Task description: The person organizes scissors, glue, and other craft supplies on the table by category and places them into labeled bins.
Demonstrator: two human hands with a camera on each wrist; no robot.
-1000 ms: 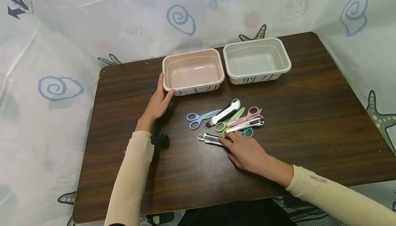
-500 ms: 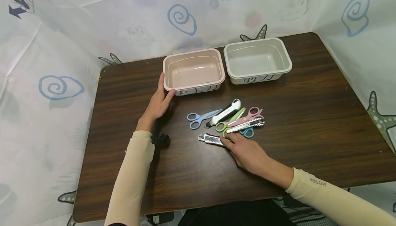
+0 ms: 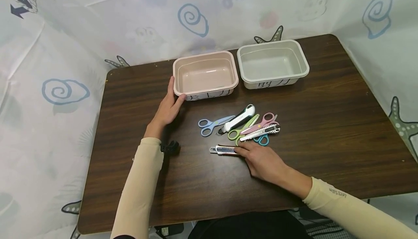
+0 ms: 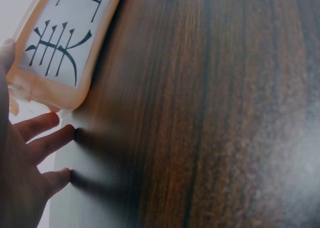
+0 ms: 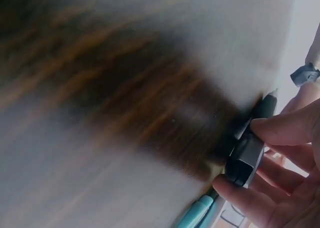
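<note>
My left hand (image 3: 164, 110) lies against the left front corner of the pink plastic bin (image 3: 205, 95), thumb at its front and forefinger along its side. In the left wrist view, the fingers (image 4: 52, 140) are spread and nearly straight beside the bin's labelled wall (image 4: 75, 96). My right hand (image 3: 262, 161) grips a utility knife (image 3: 226, 150) by its rear end. The right wrist view shows thumb and fingers around its dark handle (image 5: 247, 155). Just beyond lie blue scissors (image 3: 206, 127), a white-and-black utility knife (image 3: 240, 119), green scissors (image 3: 233, 134), pink scissors (image 3: 259, 126), a silver utility knife (image 3: 258, 133) and teal scissors (image 3: 263, 140).
A pale grey-green bin (image 3: 272, 80) with a marked front stands right of the pink one at the back of the dark wooden table (image 3: 333, 122). A patterned cloth (image 3: 130, 21) hangs behind and at both sides. The table's front edge is near my body.
My right thumb has drawn in under the hand against the utility knife. The knife has turned slightly and its blade end has shifted a little toward me. The left hand stays at the pink bin.
</note>
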